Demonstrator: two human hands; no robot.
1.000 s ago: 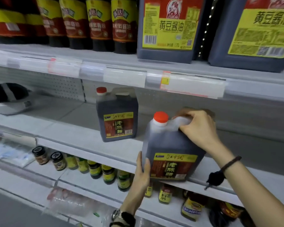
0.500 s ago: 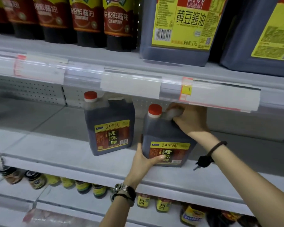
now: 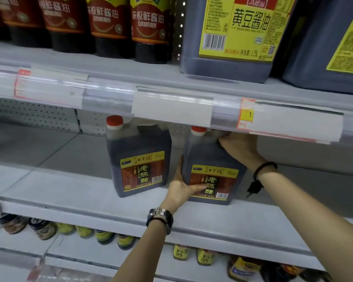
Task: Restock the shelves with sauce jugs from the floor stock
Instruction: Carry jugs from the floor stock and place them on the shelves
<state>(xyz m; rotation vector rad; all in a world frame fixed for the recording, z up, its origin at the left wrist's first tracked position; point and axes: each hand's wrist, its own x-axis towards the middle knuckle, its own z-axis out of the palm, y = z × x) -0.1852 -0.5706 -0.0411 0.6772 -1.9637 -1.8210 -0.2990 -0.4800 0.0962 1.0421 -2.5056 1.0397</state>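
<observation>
Two dark sauce jugs with red caps and yellow-red labels stand side by side on the grey middle shelf [image 3: 73,192]. The left jug [image 3: 139,159] stands alone. The right jug [image 3: 212,165] rests on the shelf, a narrow gap from the first. My right hand [image 3: 239,148] grips its handle at the top, partly hidden under the upper shelf's price strip. My left hand [image 3: 181,188] presses flat against its lower left front corner, thumb across the label.
The upper shelf [image 3: 130,76] carries dark soy sauce bottles [image 3: 110,27] and big blue-grey jugs [image 3: 232,37], its price strip [image 3: 171,110] hanging low over the jug tops. Small jars [image 3: 102,237] line the lower shelf. The middle shelf is bare to the left and right of the jugs.
The jug in my hands went from the shelf's front edge back onto the shelf, next to the first jug. Both hands stayed on it. My view moved closer and to the right.
</observation>
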